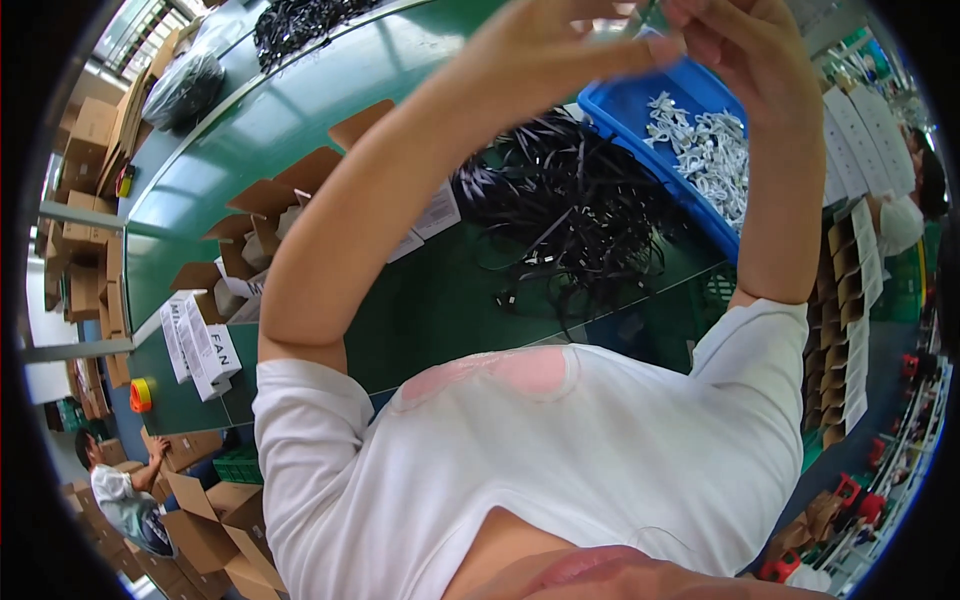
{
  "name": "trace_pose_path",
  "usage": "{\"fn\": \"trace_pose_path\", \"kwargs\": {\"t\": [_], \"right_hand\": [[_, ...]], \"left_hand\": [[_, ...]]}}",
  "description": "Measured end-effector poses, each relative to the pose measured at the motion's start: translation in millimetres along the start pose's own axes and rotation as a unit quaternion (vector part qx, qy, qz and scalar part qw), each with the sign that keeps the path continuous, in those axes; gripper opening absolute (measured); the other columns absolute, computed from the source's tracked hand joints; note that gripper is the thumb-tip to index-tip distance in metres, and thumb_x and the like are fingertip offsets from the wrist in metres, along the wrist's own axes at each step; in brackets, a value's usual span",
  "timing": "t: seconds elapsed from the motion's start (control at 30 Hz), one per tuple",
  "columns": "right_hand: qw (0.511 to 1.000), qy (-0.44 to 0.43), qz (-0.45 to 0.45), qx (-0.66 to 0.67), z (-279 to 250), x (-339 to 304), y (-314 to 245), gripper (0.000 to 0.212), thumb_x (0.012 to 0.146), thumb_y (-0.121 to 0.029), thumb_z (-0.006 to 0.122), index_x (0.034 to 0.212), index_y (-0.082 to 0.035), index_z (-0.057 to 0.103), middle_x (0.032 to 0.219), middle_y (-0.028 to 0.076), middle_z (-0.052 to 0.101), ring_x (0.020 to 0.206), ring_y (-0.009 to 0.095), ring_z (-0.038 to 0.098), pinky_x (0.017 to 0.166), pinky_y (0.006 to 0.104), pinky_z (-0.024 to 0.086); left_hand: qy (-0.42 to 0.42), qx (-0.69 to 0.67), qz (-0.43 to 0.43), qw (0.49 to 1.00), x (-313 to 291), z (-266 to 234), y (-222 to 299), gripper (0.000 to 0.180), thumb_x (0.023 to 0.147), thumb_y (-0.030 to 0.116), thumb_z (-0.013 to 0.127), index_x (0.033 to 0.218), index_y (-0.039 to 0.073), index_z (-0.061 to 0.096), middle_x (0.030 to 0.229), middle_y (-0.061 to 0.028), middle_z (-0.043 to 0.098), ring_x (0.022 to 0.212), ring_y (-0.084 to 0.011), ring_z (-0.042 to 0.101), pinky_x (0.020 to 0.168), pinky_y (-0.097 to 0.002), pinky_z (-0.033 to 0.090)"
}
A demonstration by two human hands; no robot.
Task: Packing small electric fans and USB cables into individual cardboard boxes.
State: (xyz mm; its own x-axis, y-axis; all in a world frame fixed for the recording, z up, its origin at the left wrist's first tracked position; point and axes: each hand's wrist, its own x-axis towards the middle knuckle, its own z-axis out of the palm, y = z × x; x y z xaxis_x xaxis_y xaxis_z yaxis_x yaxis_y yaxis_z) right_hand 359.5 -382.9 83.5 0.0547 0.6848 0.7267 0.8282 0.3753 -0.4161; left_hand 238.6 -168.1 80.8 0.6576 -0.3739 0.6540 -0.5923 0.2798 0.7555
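Note:
Both of my arms reach up to the top edge of the head view, where part of each hand is cut off. My left hand [575,45] is smeared by motion, its fingers close to those of the right. My right hand [755,50] has its fingers bent in a pinch; a thin dark bit shows between the hands, too small to name. Below them lies a tangled heap of black straps [580,205] with small pale ends. Beside it a blue tray [612,112], partly behind my right forearm, holds many white, cable-like pieces [705,150].
Open cardboard boxes [262,205] and white printed cartons [205,345] stand on the green table [430,315] at left. A yellow tape roll [141,394] lies near its edge. Rows of cartons [845,310] line the right. A person [125,495] works among boxes at lower left.

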Motion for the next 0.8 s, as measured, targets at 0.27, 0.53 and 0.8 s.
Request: {"fn": "trace_pose_path", "kwargs": {"t": [0.27,0.53,0.8], "right_hand": [[0.960,0.117,0.252,-0.033,61.8,-30.4,-98.7,0.027,0.096,-0.007,0.059,0.123,-0.001,0.061,0.074,0.003,0.058,0.055,0.006,0.046,0.050,0.0174,0.034],[0.792,0.173,0.573,0.117,149.6,-109.1,-134.2,0.015,0.092,-0.008,0.064,0.105,-0.004,0.070,0.079,0.003,0.067,0.064,0.008,0.056,0.059,0.0168,0.043],[0.737,0.044,0.649,0.185,228.7,-126.6,-130.9,0.017,0.091,-0.014,0.066,0.101,-0.001,0.069,0.082,0.006,0.069,0.068,0.012,0.060,0.061,0.0216,0.047]], "left_hand": [[-0.062,0.206,-0.149,0.965,-76.8,5.7,0.2,0.026,0.091,0.009,0.070,0.117,0.003,0.066,0.110,-0.0069,0.070,0.099,-0.0177,0.066,0.088,-0.0293,0.052],[-0.098,0.263,-0.297,0.913,-224.0,5.7,-10.8,0.022,0.088,0.004,0.069,0.110,0.006,0.068,0.107,-0.0054,0.069,0.087,-0.0187,0.064,0.079,-0.0276,0.051],[-0.081,0.385,-0.212,0.895,-268.0,39.9,-35.0,0.023,0.083,0.008,0.072,0.106,0.007,0.069,0.107,-0.0025,0.068,0.091,-0.0194,0.061,0.086,-0.0305,0.047]]}}
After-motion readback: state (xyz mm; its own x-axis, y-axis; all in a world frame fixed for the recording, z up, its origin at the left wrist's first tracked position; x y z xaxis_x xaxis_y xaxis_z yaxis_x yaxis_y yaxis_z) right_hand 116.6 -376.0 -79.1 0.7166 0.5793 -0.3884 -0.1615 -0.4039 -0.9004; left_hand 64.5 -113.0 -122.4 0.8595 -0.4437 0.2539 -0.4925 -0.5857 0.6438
